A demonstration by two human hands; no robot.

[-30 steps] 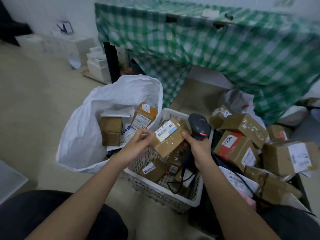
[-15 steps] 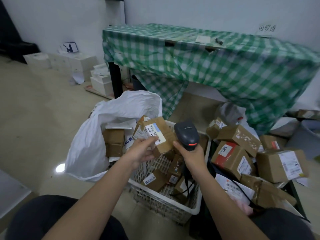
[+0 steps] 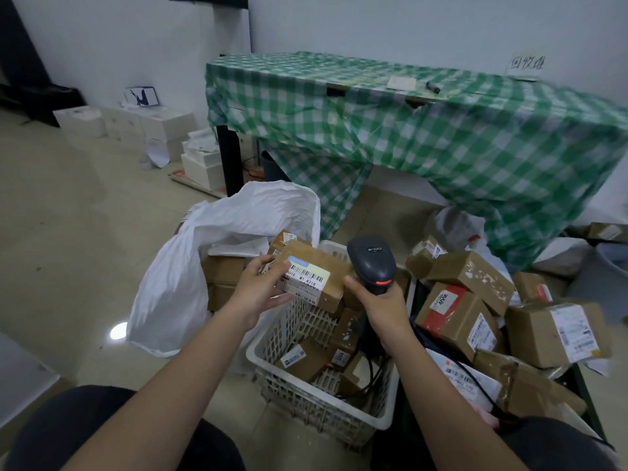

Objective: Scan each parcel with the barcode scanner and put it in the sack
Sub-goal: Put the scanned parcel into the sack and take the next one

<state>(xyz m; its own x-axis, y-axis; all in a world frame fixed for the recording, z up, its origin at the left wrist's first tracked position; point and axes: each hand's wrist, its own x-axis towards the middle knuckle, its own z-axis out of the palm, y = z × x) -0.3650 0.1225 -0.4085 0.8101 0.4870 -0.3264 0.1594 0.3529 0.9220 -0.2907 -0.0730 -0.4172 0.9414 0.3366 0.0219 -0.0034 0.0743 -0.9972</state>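
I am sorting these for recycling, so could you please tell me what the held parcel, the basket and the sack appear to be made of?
Parcel: brown cardboard, matte, taped, paper label.
Basket: white moulded plastic, lattice walls.
Sack: white, crinkled, probably woven plastic.

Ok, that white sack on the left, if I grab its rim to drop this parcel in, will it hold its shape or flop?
The white sack is probably floppy: its thin, creased wall sags and folds at the mouth. The boxes inside likely anchor its base, so it should not slide much. Pulling one rim edge would probably just collapse that side.
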